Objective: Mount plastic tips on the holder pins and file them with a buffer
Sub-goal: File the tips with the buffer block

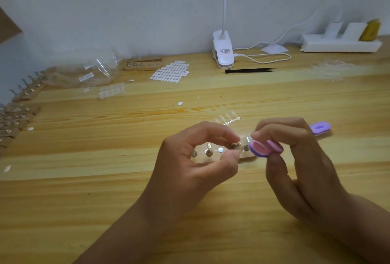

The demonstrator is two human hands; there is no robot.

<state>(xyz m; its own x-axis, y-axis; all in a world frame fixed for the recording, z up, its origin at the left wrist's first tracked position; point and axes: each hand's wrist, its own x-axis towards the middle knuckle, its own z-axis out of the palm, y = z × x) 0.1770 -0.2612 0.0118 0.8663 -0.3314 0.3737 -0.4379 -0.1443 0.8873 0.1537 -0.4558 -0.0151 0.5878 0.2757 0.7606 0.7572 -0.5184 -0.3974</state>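
Several rows of spare pin blocks point(19, 103) line the far left edge of the wooden table point(84, 200), with crumpled clear bags point(92, 71) and a small clear tray point(111, 92) just to their right. Further back stand a wooden block point(142, 64) bearing a few pins and, beside it, a sheet of white oval tabs point(171, 71). Near the middle of the table the left hand point(196, 158) arches over the holder point(202, 159), which lies flat on the table with its metal pins upright; thumb and forefinger pinch a clear plastic tip point(239, 149) seated at one of the right-hand pins. A strip of clear tips point(229, 118) lies just behind the hands. Against the wall stands a white clip lamp point(222, 53), with black tweezers point(249, 70) lying in front of it. The right hand point(295, 158) grips a pink and purple buffer point(261, 147) between its thumb below and curled fingers above; the buffer's end is just beside the pinched tip, and whether they touch cannot be told. To the right lie a purple oval object point(320, 127), a scatter of clear pieces point(333, 69) and, at the wall, a white power strip point(339, 42).
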